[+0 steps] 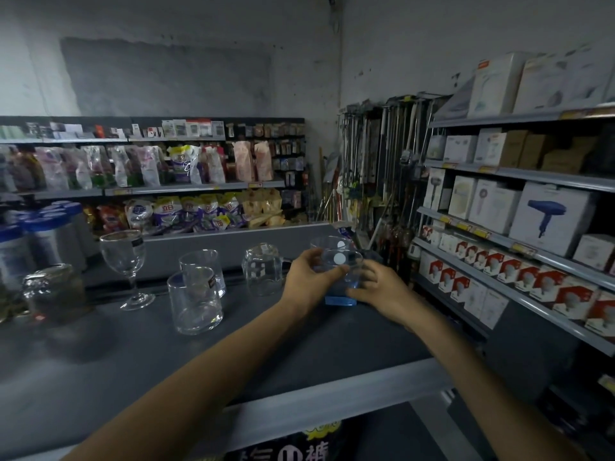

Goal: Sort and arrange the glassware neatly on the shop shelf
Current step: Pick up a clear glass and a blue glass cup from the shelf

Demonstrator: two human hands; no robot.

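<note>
**Sticker-marked tumbler held in both hands at the shelf's far right corner**

A clear tumbler (342, 262) bearing a round white sticker is gripped by the left hand (307, 277) and the right hand (376, 289), the fingers (333, 272) of both being curled round its wall. It is held over a blue object (339, 300) near the far right corner of the shelf (133, 354). A second stickered glass (327, 242) is seen just behind it. To the left, a glass mug (263, 269) is set near the far edge. Two plain tumblers (196, 294) are placed one before the other at mid-shelf, and a wine glass (123, 257) is stood upright further left.
</note>
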